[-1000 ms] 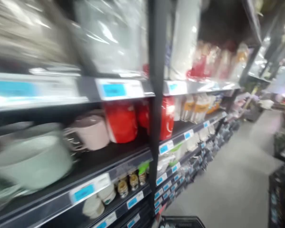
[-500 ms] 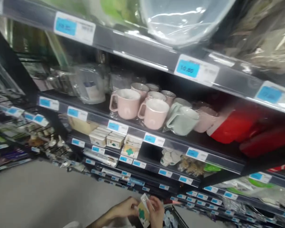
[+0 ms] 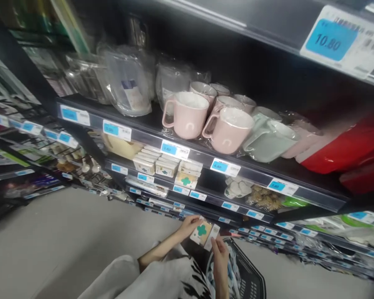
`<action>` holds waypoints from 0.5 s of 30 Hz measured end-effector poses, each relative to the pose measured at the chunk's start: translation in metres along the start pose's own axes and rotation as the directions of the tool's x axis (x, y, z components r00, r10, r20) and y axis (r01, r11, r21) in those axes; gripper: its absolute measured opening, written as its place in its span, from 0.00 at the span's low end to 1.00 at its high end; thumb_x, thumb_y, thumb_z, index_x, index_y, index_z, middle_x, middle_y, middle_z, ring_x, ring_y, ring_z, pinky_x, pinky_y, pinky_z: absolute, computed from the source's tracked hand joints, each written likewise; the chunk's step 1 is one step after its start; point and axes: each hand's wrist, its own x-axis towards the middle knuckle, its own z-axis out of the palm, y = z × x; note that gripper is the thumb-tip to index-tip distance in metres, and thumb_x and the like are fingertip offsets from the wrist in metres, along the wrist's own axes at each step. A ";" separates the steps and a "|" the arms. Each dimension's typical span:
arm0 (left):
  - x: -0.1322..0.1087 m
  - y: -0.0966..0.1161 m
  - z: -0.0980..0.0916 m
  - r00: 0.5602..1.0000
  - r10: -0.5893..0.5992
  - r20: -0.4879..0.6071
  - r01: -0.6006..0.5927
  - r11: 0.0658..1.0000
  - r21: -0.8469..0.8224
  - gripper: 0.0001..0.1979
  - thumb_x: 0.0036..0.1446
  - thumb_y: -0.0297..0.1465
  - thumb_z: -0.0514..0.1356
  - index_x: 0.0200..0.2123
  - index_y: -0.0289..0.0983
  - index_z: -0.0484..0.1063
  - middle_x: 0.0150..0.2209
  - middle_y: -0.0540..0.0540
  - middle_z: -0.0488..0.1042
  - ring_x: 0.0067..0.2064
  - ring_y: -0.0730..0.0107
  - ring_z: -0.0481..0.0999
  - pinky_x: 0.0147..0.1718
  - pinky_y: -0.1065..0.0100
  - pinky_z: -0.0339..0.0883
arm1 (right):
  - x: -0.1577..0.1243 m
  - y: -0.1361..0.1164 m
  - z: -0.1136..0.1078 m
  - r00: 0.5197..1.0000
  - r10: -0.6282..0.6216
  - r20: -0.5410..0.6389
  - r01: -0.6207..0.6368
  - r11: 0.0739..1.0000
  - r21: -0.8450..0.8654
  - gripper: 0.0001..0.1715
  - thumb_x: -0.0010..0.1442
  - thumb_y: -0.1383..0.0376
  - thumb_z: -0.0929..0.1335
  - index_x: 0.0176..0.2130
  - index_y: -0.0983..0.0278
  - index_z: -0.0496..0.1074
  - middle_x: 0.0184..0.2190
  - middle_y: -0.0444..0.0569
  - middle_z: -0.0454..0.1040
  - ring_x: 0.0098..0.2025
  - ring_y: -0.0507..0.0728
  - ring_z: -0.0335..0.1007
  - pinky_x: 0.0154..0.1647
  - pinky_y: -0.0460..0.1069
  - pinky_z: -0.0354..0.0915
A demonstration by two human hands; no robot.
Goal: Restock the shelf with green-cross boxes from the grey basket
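Note:
Low in the view, both my hands hold a small flat pack [image 3: 202, 231] printed with a green clover shape on yellow and white. My left hand [image 3: 189, 226] pinches its upper left edge. My right hand [image 3: 220, 248] grips the lower right side, where a narrow white part shows; whether that is a side face or a second pack I cannot tell. Matching clover packs [image 3: 186, 181] stand on the lower shelf, beyond my hands. Below my right hand is a dark shopping basket [image 3: 256, 272] with several items inside, too blurred to name.
Pink mugs [image 3: 191, 118] and a pale green mug [image 3: 269, 141] stand in plastic wrap on the shelf above. Clear wrapped jugs [image 3: 129, 85] are left of them, a red package [image 3: 339, 149] right. Price tags [image 3: 174, 149] line the shelf edges. Grey floor [image 3: 77, 232] lies lower left.
My hands and the pack appear higher in view and farther from my body. The pack is turned flatter, its clover face showing more fully. The camera view has shifted, showing the basket more.

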 end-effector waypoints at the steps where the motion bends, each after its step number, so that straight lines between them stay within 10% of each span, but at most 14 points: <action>1: 0.000 0.002 0.002 1.000 -0.023 0.001 0.023 0.998 -0.050 0.27 0.49 0.56 0.66 0.29 0.35 0.77 0.24 0.52 0.67 0.29 0.71 0.63 0.31 0.68 0.56 | -0.002 -0.001 0.001 1.000 0.014 -0.002 -0.014 1.000 0.009 0.10 0.48 0.50 0.76 0.27 0.52 0.82 0.24 0.43 0.80 0.30 0.66 0.80 0.30 0.58 0.75; 8: -0.009 0.006 0.011 0.996 -0.046 -0.080 0.022 0.960 -0.280 0.24 0.49 0.51 0.70 0.38 0.35 0.84 0.35 0.45 0.77 0.38 0.64 0.73 0.39 0.65 0.65 | -0.004 0.008 0.002 0.997 0.078 -0.006 -0.078 0.996 0.050 0.13 0.46 0.50 0.79 0.34 0.49 0.82 0.33 0.43 0.83 0.34 0.63 0.80 0.30 0.54 0.73; 15: -0.010 0.009 0.009 0.863 0.462 -0.203 -0.447 0.887 0.119 0.17 0.63 0.46 0.63 0.43 0.42 0.85 0.33 0.47 0.67 0.35 0.69 0.69 0.35 0.67 0.65 | 0.001 0.015 -0.002 0.960 0.260 0.103 -0.274 0.949 0.158 0.26 0.52 0.38 0.73 0.40 0.53 0.82 0.44 0.50 0.85 0.40 0.64 0.83 0.37 0.56 0.76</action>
